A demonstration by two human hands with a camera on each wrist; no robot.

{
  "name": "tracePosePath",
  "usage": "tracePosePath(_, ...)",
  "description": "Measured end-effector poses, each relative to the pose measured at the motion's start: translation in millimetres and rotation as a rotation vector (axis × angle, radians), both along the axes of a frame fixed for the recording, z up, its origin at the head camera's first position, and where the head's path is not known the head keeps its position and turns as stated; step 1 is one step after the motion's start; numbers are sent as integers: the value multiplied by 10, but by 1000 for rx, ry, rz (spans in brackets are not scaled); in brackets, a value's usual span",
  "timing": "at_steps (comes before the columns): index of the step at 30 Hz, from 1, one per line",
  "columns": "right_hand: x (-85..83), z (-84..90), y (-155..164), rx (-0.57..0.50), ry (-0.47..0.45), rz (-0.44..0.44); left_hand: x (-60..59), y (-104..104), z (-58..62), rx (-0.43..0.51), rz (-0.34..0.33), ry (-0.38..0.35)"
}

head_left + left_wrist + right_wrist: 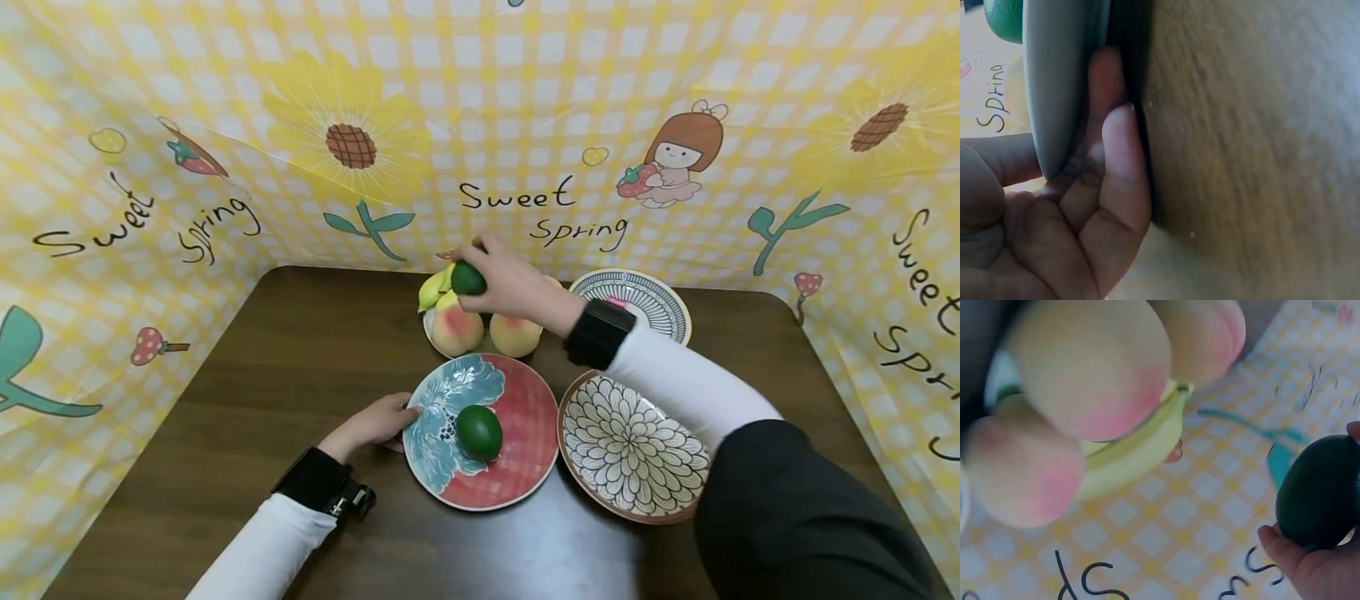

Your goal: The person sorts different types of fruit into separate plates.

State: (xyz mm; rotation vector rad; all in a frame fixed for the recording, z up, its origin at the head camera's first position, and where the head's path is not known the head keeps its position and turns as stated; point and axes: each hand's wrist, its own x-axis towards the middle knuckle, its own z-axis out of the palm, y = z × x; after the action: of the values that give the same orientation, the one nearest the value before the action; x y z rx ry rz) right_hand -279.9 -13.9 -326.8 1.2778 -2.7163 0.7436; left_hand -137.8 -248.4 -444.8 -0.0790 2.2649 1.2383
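Right hand (512, 279) gripped a green fruit (468, 279) near the far edge of the worktop (322, 333), apart from the peaches (457, 327) — and the red-and-blue plate (527, 425) lay nearward, left rim pinched by the closer left hand (377, 419), a second green fruit (479, 433) aboard!

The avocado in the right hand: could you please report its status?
Right hand grips avocado. Left hand holds red-and-blue plate. Second avocado on plate. Peaches lie between held avocado and plate.
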Motion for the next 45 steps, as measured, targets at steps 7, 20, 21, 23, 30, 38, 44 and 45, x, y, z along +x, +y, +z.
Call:
tracePosePath(7, 473, -237, 492, 64, 123, 259, -10, -12, 17, -16, 1, 8)
tracePosePath(20, 725, -766, 798, 285, 33, 439, -39, 71, 28, -13, 0, 10)
tracePosePath(21, 726, -794, 797, 295, 30, 440, -38, 76, 23, -11, -5, 11)
tracePosePath(23, 728, -839, 796, 305, 30, 446, -36, 85, 8, -8, -6, 7)
tracePosePath(30, 746, -942, 797, 291, 18, 468, -14, 86, -8, -14, -5, 11)
tracePosePath(38, 651, -803, 767, 284, -52, 389, 2, 75, -10, -23, -9, 15)
tracePosePath(44, 263, -341, 543, 197, 2, 227, 2, 52, 1, -33, 11, 25)
tracePosePath(45, 177, -282, 493, 188, -15, 178, -1, 50, -1, -33, 5, 28)
